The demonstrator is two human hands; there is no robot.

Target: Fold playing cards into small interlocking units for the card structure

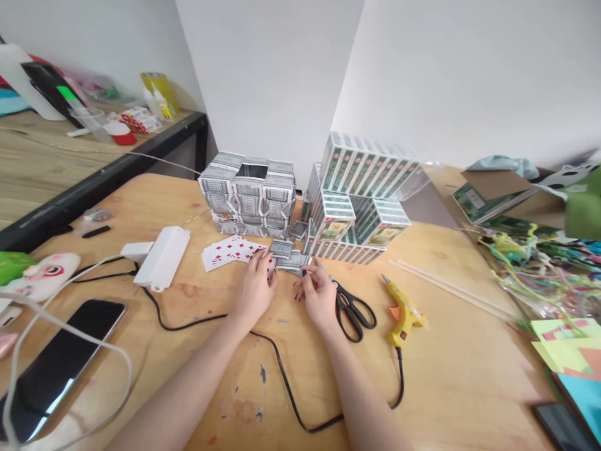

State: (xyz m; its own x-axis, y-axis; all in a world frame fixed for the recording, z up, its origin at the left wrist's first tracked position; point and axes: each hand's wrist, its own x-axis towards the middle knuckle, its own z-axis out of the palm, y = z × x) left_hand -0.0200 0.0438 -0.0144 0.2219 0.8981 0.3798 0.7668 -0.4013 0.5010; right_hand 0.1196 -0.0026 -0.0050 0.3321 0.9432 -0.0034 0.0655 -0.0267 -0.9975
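Several red-diamond playing cards (225,252) lie fanned face up on the wooden table. Beside them, grey-backed cards (287,258) lie in a loose overlapping pile. My left hand (258,285) rests at the right end of the diamond cards, fingers bent over them; whether it grips one is hidden. At the pile's right edge is my right hand (318,291), its fingers curled and close together; what they hold, if anything, is too small to tell. Behind the cards stands a box-like structure (251,197) covered in grey-backed cards, with a dark opening on top.
Stacked green-and-white card boxes (369,166) stand at the back. Black scissors (352,310) and a yellow glue gun (401,313) lie right of my right hand. A black cable (282,369) crosses beneath my forearms. A white power block (164,258) and a phone (66,360) are at left.
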